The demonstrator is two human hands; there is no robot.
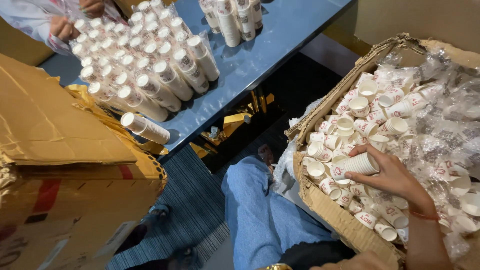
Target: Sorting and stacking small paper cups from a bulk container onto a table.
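Your right hand grips a short stack of paper cups, fingers wrapped round it, just above loose cups filling the cardboard box. Your left hand is barely in frame at the bottom edge; can't tell its fingers. Sleeved cup stacks sit far off on the blue table.

Blue jeans; thin red wristband

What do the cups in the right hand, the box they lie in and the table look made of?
Cups in the right hand: likely matte white paper, thin rolled rims. Box: corrugated cardboard, fluted torn edge showing. Table: smooth blue top, faintly glossy; material unclear.
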